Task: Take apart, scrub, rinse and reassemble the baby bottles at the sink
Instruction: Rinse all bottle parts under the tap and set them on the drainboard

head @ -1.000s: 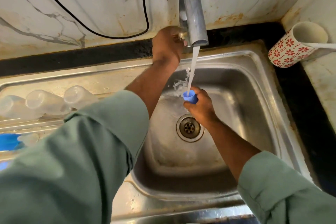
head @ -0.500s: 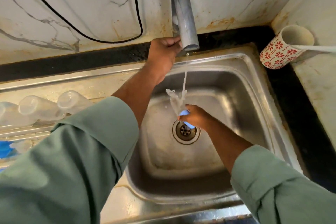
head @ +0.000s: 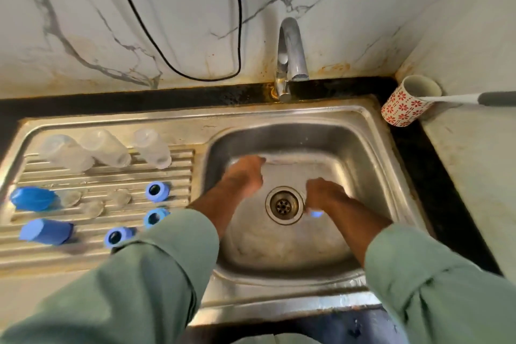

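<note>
Baby bottle parts are laid out on the draining board [head: 92,248] at nine o'clock from the sink basin [head: 360,148], evidently parked there to drain while the last piece is rinsed. Three clear bottle bodies [head: 106,148] lie on their sides along the far edge, long axes running roughly from eleven o'clock to five o'clock, open mouths toward me, which lets water run out along the ribs. Three blue collar rings [head: 157,191] sit near the basin edge, openings facing up and toward me. Two blue caps [head: 46,231] lie at the far left, and clear teats [head: 120,196] rest between caps and rings.

My right hand [head: 325,194] is low in the basin, just at three o'clock of the drain [head: 284,205]. Its grip is clenched around a small blue piece [head: 315,214], of which only a sliver shows beneath the fingers; its orientation cannot be determined. My left hand [head: 245,173] is at ten o'clock of the drain, blurred; fingers appear curled, and I cannot tell whether it holds anything.

The tap [head: 291,56] at twelve o'clock shows no stream. Judgement: rinsing is nearly complete; reassembly is not yet begun.
</note>
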### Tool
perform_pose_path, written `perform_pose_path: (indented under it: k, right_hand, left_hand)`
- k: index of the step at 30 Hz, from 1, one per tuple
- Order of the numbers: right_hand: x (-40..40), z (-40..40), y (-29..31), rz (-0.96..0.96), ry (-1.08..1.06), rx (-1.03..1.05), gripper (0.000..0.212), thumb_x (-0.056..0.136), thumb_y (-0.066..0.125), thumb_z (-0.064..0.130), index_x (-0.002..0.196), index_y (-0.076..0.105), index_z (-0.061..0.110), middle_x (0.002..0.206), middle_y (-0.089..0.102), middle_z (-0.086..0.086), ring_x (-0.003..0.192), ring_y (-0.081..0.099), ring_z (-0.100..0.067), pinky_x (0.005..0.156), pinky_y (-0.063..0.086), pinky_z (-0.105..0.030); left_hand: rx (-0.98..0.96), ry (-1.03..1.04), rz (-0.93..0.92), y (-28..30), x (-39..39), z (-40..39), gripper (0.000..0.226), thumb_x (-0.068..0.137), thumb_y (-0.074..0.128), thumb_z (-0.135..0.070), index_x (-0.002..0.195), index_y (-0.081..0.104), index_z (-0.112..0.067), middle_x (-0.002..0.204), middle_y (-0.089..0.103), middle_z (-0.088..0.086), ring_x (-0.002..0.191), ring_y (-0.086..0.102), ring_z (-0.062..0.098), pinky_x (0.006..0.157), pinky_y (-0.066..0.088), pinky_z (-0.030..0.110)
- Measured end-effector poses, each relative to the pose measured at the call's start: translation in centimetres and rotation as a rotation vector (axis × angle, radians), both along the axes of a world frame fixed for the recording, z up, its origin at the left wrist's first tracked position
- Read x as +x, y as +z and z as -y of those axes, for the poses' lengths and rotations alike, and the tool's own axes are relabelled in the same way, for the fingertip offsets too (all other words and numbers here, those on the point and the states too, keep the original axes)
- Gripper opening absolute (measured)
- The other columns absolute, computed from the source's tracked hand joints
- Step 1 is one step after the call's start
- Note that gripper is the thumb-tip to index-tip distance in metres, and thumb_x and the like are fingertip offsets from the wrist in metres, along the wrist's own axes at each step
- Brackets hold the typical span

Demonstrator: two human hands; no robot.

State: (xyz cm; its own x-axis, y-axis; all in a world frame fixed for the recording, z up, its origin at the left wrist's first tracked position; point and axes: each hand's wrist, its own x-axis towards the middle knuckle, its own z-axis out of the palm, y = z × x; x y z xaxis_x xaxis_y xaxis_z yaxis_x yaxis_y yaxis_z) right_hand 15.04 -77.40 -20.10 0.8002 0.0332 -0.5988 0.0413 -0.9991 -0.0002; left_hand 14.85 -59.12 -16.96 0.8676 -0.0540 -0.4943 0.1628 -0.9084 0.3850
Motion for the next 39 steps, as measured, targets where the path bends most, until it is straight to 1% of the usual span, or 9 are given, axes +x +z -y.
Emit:
perform_pose_path:
  k: [2,5,10,13,17,22,27,32,39]
  right_hand:
    - [-0.9,0.1,0.1,0.038,-0.052,0.039,0.037,0.088,0.065,0.032,0.121,0.060,0.016,0.125,0.061,-0.007,0.112,0.060,-0.029,0.083,0.047,-0.032]
    - [-1.3,-0.9,1.0,0.513,-0.070,0.316,0.035,0.090,0.055,0.040,0.118,0.061,0.020,0.116,0.061,-0.007,0.109,0.058,-0.029,0.085,0.045,-0.033]
    - [-3.9,-2.0,0.8,-0.007,0.215,0.001,0.038,0.082,0.065,0.038,0.117,0.063,0.022,0.124,0.063,-0.005,0.112,0.060,-0.027,0.085,0.048,-0.031]
    - [-3.2,-5.2,3.1,0.274,0.200,0.344,0.040,0.084,0.068,0.036,0.123,0.063,0.028,0.128,0.057,-0.004,0.119,0.054,-0.029,0.095,0.046,-0.036]
    - [-5.2,-12.6,7.3,0.285,0.160,0.632,0.058,0.079,0.075,0.017,0.134,0.058,0.020,0.126,0.049,-0.015,0.119,0.051,-0.032,0.101,0.037,-0.031]
    - [-9.1,-22.9,11.1,0.310,0.237,0.870,0.049,0.071,0.083,0.015,0.115,0.061,0.019,0.104,0.060,0.001,0.091,0.056,-0.016,0.072,0.039,-0.018]
    - [-12.2,-34.6,12.7,0.394,0.376,0.936,0.049,0.073,0.082,0.013,0.118,0.064,0.019,0.108,0.055,0.006,0.095,0.048,-0.003,0.077,0.032,-0.001]
    - [-14.0,-45.4,12.1,0.465,0.601,0.748,0.047,0.080,0.075,0.023,0.124,0.061,0.022,0.119,0.063,-0.001,0.106,0.056,-0.021,0.088,0.044,-0.037]
    - [-15.8,-54.0,9.5,0.497,0.942,0.077,0.036,0.090,0.061,0.020,0.124,0.053,0.026,0.124,0.060,-0.003,0.118,0.049,-0.028,0.098,0.034,-0.045]
  left_hand:
    - [0.040,-0.022,-0.013,0.1,-2.2,-1.0,0.056,0.097,0.053,-0.011,0.150,0.037,-0.019,0.153,0.039,0.009,0.138,0.042,0.028,0.114,0.035,0.035]
    - [0.096,-0.032,0.031,0.3,-4.8,-2.8,0.049,0.096,0.056,-0.020,0.144,0.045,-0.017,0.146,0.049,0.010,0.132,0.048,0.029,0.109,0.041,0.038]
    - [0.106,-0.011,0.129,1.8,-8.4,-4.8,0.047,0.096,0.057,-0.027,0.140,0.049,-0.016,0.142,0.051,0.011,0.131,0.048,0.028,0.108,0.040,0.037]
    - [0.026,0.076,0.243,3.5,-11.1,-7.4,0.045,0.097,0.054,-0.025,0.141,0.049,-0.014,0.142,0.051,0.010,0.130,0.047,0.028,0.105,0.038,0.036]
    - [-0.015,0.215,0.381,5.1,-17.5,-13.7,0.043,0.097,0.055,-0.021,0.139,0.052,-0.017,0.142,0.053,0.003,0.130,0.048,0.022,0.103,0.030,0.025]
    - [-0.048,0.461,0.513,4.4,-24.1,-23.7,0.039,0.093,0.064,-0.021,0.131,0.062,-0.020,0.131,0.064,0.001,0.122,0.058,0.021,0.100,0.037,0.022]
    - [0.033,0.522,0.441,3.3,-28.6,-35.1,0.041,0.094,0.063,-0.027,0.134,0.059,-0.021,0.134,0.060,0.000,0.126,0.052,0.019,0.105,0.035,0.027]
    - [0.083,0.413,0.375,1.5,-28.0,-44.0,0.042,0.088,0.066,-0.021,0.130,0.061,-0.016,0.130,0.061,0.002,0.121,0.053,0.026,0.099,0.045,0.036]
    - [0.103,0.209,0.320,0.6,-27.6,-48.5,0.040,0.097,0.053,-0.027,0.136,0.053,-0.016,0.133,0.056,0.001,0.123,0.050,0.019,0.101,0.043,0.032]
